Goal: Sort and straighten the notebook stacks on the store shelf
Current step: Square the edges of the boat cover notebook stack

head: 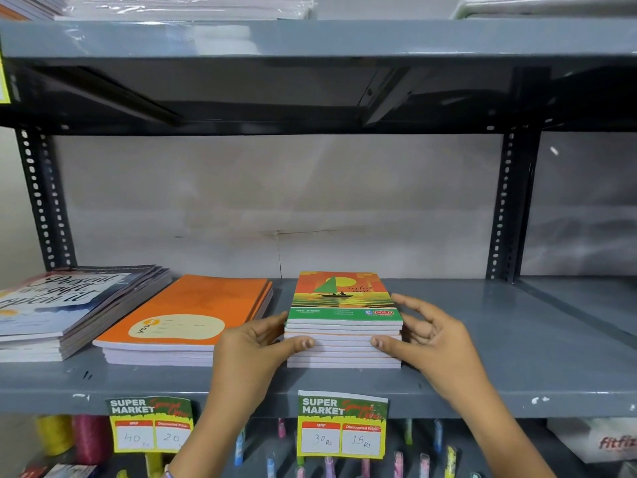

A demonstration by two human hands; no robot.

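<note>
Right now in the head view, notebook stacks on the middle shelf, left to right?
Stack with the lettered cover → orange stack → sailboat-cover stack, which sits between the left hand and the right hand. Past that, the shelf shows no further stack.

price tags and goods below the shelf

two super market price tags (151, 424) (342, 424) hang from the front edge, reading 40/20 and 30/15. under them sit yellow (55, 434) and pink thread spools (91, 438), coloured pens (450, 460), and a white box (598, 439) at right.
</note>
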